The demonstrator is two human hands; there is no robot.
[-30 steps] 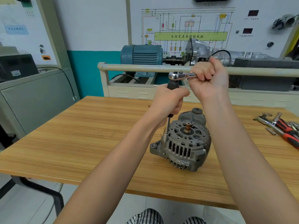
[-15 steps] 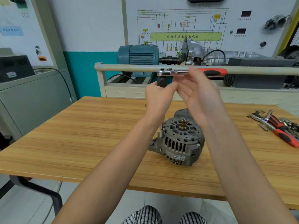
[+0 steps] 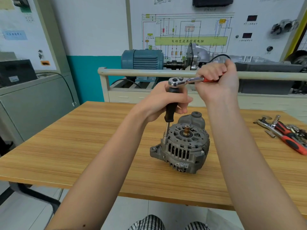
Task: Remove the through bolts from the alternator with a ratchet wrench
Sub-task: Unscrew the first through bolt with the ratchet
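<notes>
Here, left to right: left hand (image 3: 163, 103), fingers curled round the black extension handle (image 3: 171, 107), its steel shaft and socket (image 3: 165, 137) upright on the alternator's near-left rim; ratchet wrench (image 3: 186, 81), chrome head seated atop that handle; alternator (image 3: 182, 150), standing mid-table (image 3: 66, 146), shaft end up; right hand (image 3: 217, 80), fist closed round the wrench's red grip; loose hand tools (image 3: 285, 133), table's right edge.

"自动变速器控制电脑" on wall diagram (image 3: 191, 41)

Bright, even light; wide-angle bending at edges, perhaps slight softness.
</notes>
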